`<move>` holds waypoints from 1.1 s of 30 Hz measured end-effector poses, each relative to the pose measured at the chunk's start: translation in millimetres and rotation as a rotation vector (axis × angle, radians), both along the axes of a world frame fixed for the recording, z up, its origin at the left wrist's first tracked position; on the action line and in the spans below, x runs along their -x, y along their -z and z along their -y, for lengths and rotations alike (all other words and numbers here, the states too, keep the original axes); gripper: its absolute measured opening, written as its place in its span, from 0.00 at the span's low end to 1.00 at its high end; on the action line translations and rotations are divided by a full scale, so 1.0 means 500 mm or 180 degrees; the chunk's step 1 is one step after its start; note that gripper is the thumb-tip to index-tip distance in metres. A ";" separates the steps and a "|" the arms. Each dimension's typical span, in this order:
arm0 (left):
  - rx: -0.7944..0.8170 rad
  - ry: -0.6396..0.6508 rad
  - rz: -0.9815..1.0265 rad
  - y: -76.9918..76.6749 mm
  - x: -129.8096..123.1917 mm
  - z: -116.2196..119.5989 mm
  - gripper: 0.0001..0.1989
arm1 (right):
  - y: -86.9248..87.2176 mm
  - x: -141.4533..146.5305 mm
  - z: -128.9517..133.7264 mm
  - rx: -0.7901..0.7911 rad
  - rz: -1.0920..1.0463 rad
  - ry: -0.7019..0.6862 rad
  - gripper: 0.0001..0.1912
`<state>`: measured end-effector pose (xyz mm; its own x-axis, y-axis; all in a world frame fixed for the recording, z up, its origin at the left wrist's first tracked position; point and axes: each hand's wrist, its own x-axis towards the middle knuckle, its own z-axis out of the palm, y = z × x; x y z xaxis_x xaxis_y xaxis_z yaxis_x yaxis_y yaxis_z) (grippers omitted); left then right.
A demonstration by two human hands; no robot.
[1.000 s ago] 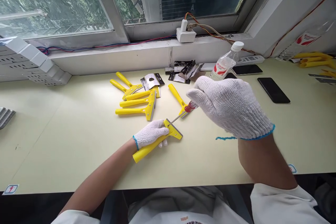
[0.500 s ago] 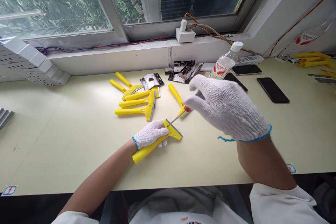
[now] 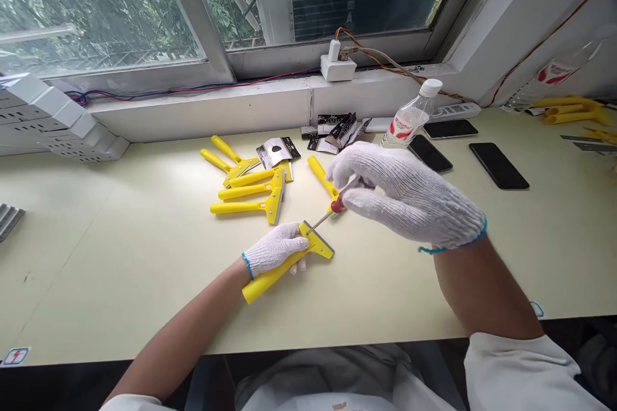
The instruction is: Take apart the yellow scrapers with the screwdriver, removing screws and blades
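Observation:
In a white knitted glove, my left hand (image 3: 277, 248) is closed around a yellow scraper (image 3: 268, 281) near its head, the handle slanting down toward the table's front edge. My right hand (image 3: 409, 196), gloved too, grips a screwdriver (image 3: 338, 204) with a red handle; most of that handle is hidden by the fingers. Its thin metal shaft slants down to the scraper's head, the tip at a screw there. Just behind the screwdriver lies another yellow scraper (image 3: 320, 173), partly covered by my right hand. Several more yellow scrapers (image 3: 245, 207) rest in a group farther left.
Black-and-silver packaging cards (image 3: 337, 131) lie near the wall. A water bottle (image 3: 409, 117) stands behind my right hand, with dark phones (image 3: 499, 166) to its right. White boxes (image 3: 62, 119) are stacked at the far left. More yellow handles (image 3: 573, 112) sit at the far right.
My right hand has turned at the wrist, and its fingers now curl more closely around the screwdriver handle. The left hand and its scraper stay almost in place.

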<state>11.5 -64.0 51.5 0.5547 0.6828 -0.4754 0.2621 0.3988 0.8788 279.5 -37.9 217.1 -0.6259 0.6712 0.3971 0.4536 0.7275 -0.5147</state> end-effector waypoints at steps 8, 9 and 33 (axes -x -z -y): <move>-0.0024 0.0071 -0.0041 0.004 0.003 -0.001 0.13 | -0.006 -0.022 0.028 -0.0756 0.0753 0.0391 0.12; -0.0038 0.0098 -0.0028 0.006 0.004 -0.002 0.13 | -0.008 -0.027 0.028 -0.0679 0.0629 0.0154 0.10; -0.0067 0.0120 -0.0004 0.011 0.006 -0.001 0.13 | -0.006 -0.019 0.009 -0.0184 0.0034 -0.1070 0.09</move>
